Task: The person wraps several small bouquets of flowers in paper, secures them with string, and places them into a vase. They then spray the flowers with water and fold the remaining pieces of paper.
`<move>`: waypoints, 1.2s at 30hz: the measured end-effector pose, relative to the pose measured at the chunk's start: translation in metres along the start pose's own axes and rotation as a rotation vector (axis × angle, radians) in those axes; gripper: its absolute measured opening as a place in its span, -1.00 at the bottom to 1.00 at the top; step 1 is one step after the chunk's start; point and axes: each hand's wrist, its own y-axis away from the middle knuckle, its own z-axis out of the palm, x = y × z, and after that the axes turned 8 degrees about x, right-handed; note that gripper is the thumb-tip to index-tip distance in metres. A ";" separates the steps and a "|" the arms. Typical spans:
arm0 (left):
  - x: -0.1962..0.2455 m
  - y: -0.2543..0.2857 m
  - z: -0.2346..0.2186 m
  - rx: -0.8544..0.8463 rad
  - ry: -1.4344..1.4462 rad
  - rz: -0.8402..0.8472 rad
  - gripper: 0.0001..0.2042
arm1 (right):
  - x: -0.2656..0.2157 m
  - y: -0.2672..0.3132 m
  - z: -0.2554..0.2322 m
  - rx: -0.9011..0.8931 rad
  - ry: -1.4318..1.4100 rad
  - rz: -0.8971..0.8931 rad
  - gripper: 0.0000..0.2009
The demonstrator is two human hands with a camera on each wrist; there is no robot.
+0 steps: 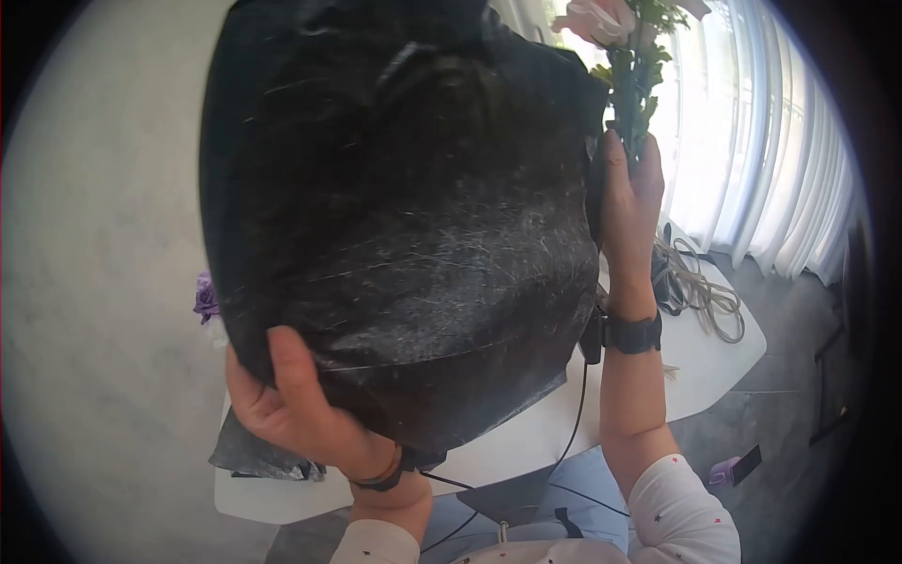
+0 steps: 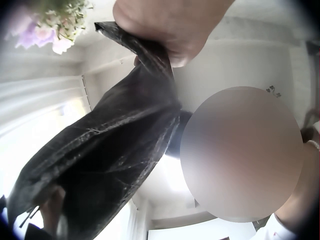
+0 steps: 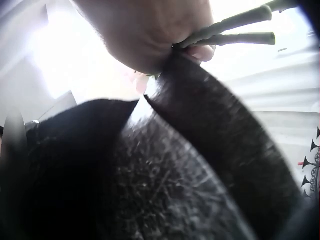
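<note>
A large black plastic bag (image 1: 404, 207) is held up in front of the person and fills the middle of the head view. The left hand (image 1: 305, 409) grips its lower left edge, thumb on the near face. In the left wrist view the gathered plastic (image 2: 115, 135) hangs from that hand. At the bag's right edge, the right hand (image 1: 631, 216) holds the plastic together with a bunch of flowers, thumb pointing up. A pink rose (image 1: 601, 21) and green leaves rise above this hand. Green stems (image 3: 240, 22) stick out from its grip in the right wrist view.
Behind the bag stands a white table (image 1: 526, 446). On it lie a second piece of black plastic (image 1: 258, 449) at the left and coiled cables (image 1: 705, 291) at the right. A purple flower (image 1: 206, 296) shows past the bag. White curtains (image 1: 752, 141) hang at the right.
</note>
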 end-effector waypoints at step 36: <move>-0.045 -0.178 -0.285 -0.233 -1.070 -0.555 -0.65 | -0.025 0.002 -0.022 0.131 -0.098 0.412 -0.68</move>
